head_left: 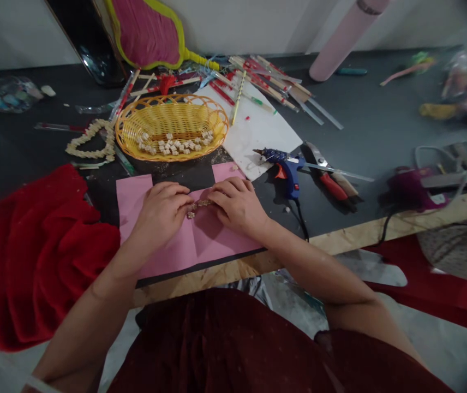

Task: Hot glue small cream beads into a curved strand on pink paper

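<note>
Both hands rest over pink paper (172, 254) near the table's front edge. Between them lies a short row of small beige pieces (204, 203). My left hand (162, 212) has its bent fingers pressed together at the row's left end. At the right end, my right hand (239, 207) curls its fingers over the pieces. What either set of fingertips pinches is too small and partly hidden. A yellow woven basket (172, 117) holding several small beige cubes (176, 146) stands just behind the hands.
Red cloth (41, 245) lies at left, near a beige heart-shaped piece (90, 143). To the right are a blue glue gun (291, 169) with its cord and red-handled pliers (331, 183). Sticks (262, 82), white paper (253, 136), a phone (94, 43) and a pink bottle (342, 41) stand behind.
</note>
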The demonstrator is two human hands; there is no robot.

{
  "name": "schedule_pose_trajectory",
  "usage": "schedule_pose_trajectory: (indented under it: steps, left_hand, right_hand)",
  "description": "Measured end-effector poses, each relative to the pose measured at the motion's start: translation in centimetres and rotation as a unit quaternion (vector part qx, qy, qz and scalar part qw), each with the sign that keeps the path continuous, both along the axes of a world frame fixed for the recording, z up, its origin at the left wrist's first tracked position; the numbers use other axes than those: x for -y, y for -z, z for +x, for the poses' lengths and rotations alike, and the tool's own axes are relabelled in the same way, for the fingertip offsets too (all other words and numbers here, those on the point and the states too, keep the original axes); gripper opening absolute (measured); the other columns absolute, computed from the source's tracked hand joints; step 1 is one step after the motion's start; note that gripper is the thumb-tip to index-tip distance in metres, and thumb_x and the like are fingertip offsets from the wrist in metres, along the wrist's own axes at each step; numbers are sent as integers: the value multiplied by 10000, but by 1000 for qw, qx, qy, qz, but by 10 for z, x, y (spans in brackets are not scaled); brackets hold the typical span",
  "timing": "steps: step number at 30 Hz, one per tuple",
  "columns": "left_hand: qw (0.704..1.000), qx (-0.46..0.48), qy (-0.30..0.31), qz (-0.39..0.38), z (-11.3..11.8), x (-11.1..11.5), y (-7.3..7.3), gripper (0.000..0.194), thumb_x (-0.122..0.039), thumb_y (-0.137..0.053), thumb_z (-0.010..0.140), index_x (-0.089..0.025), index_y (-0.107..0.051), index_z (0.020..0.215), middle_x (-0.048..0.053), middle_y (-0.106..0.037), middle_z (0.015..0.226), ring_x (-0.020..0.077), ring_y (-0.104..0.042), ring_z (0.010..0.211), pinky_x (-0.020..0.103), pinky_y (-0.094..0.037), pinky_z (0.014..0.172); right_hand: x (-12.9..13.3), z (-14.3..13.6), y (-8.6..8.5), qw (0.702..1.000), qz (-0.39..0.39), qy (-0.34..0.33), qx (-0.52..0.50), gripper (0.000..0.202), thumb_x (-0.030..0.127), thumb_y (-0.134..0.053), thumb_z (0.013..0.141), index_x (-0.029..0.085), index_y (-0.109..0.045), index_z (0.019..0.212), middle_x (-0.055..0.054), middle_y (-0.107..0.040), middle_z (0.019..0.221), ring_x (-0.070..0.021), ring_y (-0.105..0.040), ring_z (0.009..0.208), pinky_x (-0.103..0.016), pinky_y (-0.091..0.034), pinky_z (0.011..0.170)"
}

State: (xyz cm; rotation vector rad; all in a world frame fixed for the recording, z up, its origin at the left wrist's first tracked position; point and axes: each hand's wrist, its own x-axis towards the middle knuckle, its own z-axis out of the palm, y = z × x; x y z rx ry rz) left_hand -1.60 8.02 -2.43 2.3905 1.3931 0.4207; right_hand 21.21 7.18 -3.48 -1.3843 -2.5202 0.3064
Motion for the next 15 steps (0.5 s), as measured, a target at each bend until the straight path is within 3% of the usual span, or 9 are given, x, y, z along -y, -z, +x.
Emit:
schedule_pose_trajectory:
  steps: [15]
  left_hand:
    - [1000, 5, -19, 10, -1, -1, -5, 247, -277, -554, 972, -226, -796, 963, 86, -758, 1163, 314, -629, 1181, 518, -495, 1057]
  right_hand:
    - [0, 0, 0, 1000, 2, 1, -4, 239, 227, -570, 984, 247, -724, 1166, -65, -700, 1274, -269, -511, 1168, -434, -336, 944]
